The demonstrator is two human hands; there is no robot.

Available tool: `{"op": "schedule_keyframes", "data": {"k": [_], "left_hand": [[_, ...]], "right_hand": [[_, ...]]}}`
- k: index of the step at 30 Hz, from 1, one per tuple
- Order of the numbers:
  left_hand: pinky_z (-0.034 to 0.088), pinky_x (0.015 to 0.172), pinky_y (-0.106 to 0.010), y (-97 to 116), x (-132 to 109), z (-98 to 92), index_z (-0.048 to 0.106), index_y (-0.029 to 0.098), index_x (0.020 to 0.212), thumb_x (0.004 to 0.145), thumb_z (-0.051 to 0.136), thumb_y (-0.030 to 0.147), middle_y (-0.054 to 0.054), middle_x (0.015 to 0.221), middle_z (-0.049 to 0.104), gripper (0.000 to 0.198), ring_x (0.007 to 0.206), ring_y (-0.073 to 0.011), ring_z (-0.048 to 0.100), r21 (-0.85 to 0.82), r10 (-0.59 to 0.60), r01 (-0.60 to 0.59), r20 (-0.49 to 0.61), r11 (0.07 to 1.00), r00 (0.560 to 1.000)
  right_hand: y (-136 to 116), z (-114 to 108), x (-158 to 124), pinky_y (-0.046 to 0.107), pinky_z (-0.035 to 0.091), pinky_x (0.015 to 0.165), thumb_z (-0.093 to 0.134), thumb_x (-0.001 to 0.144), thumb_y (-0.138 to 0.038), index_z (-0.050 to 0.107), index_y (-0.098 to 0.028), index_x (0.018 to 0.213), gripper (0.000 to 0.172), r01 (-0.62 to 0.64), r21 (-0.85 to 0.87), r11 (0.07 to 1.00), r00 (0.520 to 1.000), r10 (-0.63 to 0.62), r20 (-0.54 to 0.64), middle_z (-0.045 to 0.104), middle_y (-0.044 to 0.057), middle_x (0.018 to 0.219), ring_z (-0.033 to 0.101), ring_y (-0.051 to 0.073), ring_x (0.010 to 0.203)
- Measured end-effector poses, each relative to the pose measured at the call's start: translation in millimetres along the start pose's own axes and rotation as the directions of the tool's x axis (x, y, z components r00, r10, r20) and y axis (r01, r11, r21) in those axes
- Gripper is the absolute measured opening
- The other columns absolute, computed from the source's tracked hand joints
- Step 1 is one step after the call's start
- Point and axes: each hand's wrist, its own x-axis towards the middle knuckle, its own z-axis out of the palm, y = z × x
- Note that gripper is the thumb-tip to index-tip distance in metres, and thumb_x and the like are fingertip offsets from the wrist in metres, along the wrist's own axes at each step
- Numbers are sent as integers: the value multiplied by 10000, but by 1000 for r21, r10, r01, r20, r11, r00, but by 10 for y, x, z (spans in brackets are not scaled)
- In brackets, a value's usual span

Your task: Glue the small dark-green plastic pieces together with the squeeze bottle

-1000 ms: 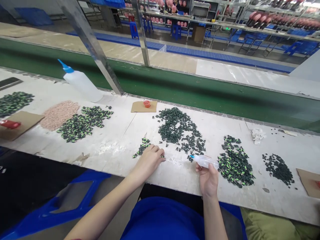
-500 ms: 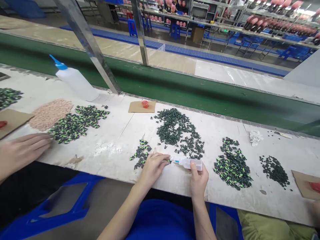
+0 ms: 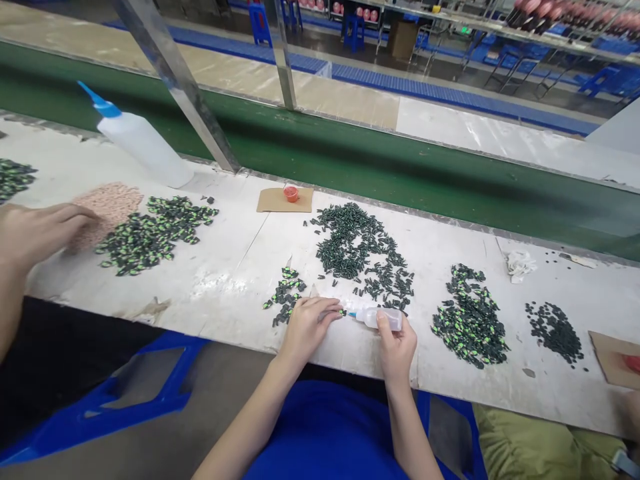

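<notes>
Pinched in the fingertips of my left hand is a small black-and-green piece. My right hand is closed around a small clear squeeze bottle, lying nearly level, its blue tip pointing at that piece with a slight gap. Just left of my left hand lies a small group of black-and-green pieces. Beyond my hands spreads a pile of small dark green rod-like pieces. A larger pile of black-and-green pieces sits to the right of my right hand.
A co-worker's hand is over a pile of pale pink pieces at left. A big white bottle stands near a metal post. A red cup rests on cardboard. Small black discs lie far right.
The bottle tip has drawn back slightly from the piece in my left hand. At left, the co-worker's hand has moved up onto the pink pile. The camera has tilted down a little.
</notes>
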Motion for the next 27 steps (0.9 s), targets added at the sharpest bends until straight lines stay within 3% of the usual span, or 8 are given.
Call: {"op": "schedule_keyframes", "data": {"k": [13, 27], "left_hand": [[468, 810, -374, -8, 29, -16, 674, 226, 862, 748, 729, 170, 7, 825, 768, 138, 829, -216, 715, -48, -21, 22, 7, 999, 1000], [475, 831, -382, -13, 39, -34, 687, 229, 848, 766, 710, 192, -2, 838, 768, 93, 823, -219, 716, -55, -29, 31, 37, 998, 999]], "right_hand": [[1, 3, -4, 259, 428, 526, 619, 722, -462, 587, -166, 673, 301, -5, -5, 1000, 1000, 5, 22, 588, -2, 587, 520, 151, 561], [2, 11, -5, 256, 406, 522, 613, 732, -469, 561, -173, 653, 310, 4, -31, 1000, 1000, -3, 20, 558, -15, 566, 499, 146, 553]]}}
